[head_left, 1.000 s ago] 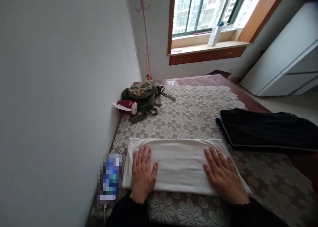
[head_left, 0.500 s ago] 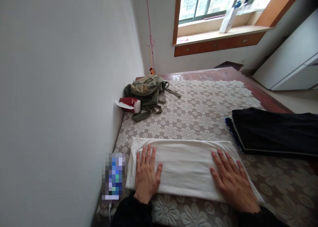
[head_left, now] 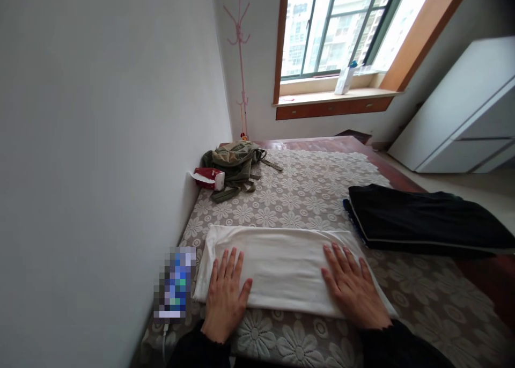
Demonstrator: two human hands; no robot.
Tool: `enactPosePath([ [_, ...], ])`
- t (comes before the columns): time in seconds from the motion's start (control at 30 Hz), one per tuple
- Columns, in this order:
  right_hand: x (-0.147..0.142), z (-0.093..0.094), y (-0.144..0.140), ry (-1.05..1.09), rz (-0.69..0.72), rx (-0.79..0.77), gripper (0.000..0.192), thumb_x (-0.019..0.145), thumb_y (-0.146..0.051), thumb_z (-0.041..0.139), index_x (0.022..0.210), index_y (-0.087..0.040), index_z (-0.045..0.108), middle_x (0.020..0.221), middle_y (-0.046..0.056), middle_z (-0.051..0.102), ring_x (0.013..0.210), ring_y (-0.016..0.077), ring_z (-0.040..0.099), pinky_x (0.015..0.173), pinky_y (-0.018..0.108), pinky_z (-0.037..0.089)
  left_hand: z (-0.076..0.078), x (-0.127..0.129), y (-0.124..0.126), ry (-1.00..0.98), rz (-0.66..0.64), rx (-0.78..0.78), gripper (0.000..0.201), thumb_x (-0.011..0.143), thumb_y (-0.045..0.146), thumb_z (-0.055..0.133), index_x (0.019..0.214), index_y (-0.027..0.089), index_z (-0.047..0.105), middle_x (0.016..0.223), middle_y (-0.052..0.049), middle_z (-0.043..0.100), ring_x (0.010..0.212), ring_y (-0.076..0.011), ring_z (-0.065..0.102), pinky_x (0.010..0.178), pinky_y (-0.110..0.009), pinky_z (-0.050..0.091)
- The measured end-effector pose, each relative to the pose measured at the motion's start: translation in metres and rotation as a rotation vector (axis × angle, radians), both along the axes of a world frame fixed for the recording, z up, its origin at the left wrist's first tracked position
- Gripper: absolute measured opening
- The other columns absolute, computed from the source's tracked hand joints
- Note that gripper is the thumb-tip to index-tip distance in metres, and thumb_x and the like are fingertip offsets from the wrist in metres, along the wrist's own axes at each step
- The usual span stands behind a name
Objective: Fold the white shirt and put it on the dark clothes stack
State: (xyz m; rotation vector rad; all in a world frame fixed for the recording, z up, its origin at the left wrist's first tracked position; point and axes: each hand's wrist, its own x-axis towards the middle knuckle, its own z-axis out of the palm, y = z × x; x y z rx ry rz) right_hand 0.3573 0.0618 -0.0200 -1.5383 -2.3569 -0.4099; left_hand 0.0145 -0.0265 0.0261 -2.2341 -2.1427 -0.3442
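Note:
A white folded cloth (head_left: 281, 271), perhaps a garment, lies flat as a long rectangle on the flower-patterned cover (head_left: 300, 346). My left hand (head_left: 226, 293) rests palm down on its left end, fingers stretched out and the thumb apart. On the right end lies my right hand (head_left: 354, 287), also palm down with its fingers spread. Neither hand grips the cloth. Faint creases run along its middle and near its upper corners. To the right is a stack of dark folded clothes (head_left: 422, 218).
Left of the cloth lies a blurred-out phone (head_left: 175, 285) with a white cable (head_left: 164, 336). By the wall sit a red tissue pack (head_left: 207, 178) and a green backpack (head_left: 233, 161). A pink coat stand (head_left: 242, 67), a window (head_left: 333, 30) and a white cabinet (head_left: 458, 110) stand beyond.
The camera view has tilted up and shifted, so more of the window and coat stand shows. Both hands stay flat on the white cloth; my left hand sits slightly nearer its front edge.

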Motion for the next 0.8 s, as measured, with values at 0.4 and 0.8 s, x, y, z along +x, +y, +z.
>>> enactPosePath([
  [0.4, 0.002, -0.008, -0.001, 0.066, -0.023, 0.002, 0.074, 0.104, -0.035, 0.03, 0.165, -0.02, -0.01, 0.169, 0.013, 0.03, 0.154, 0.035, 0.029, 0.122, 0.06, 0.022, 0.041, -0.105, -0.041, -0.018, 0.546, 0.02, 0.07, 0.09, 0.039, 0.051, 0.151, 0.011, 0.033, 0.151, -0.022, 0.055, 0.136, -0.0336, 0.056, 0.113, -0.047, 0.045],
  [0.8, 0.004, -0.01, 0.001, 0.091, -0.014, 0.026, 0.076, 0.104, -0.039, 0.033, 0.165, -0.02, -0.008, 0.166, 0.013, 0.037, 0.151, 0.036, 0.033, 0.121, 0.06, 0.026, 0.05, -0.101, -0.033, 0.028, 0.707, -0.247, 0.07, 0.092, 0.05, 0.05, 0.15, 0.014, 0.034, 0.121, -0.022, 0.075, 0.099, -0.0381, 0.076, 0.082, -0.044, 0.054],
])
